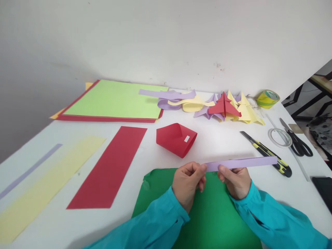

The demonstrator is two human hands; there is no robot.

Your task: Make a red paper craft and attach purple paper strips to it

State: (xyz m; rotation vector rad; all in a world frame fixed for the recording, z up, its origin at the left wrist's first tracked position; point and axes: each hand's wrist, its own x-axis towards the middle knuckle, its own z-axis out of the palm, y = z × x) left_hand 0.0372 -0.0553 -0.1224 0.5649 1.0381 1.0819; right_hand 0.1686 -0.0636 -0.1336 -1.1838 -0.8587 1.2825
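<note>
A narrow purple paper strip (pixel 249 162) is stretched between my hands above a green sheet (pixel 207 214). My left hand (pixel 188 181) pinches the strip's left end between thumb and fingers. My right hand (pixel 236 180) grips it a short way along, with the thumb on top, and the rest of the strip sticks out to the right. Just beyond my hands lies a red rolled paper piece (pixel 173 140) with a small white patch on its side. Left of the green sheet rests a flat red paper strip (pixel 109 169).
A pale yellow strip (pixel 52 186) and a thin purple strip (pixel 33 169) lie left. Behind are stacked coloured sheets (pixel 114 100), looped strips (pixel 192 103) and folded paper shapes (pixel 224 106). A utility knife (pixel 267 154), scissors (pixel 298 140), clear tape roll (pixel 280 137) and yellow-green tape roll (pixel 267 99) are right.
</note>
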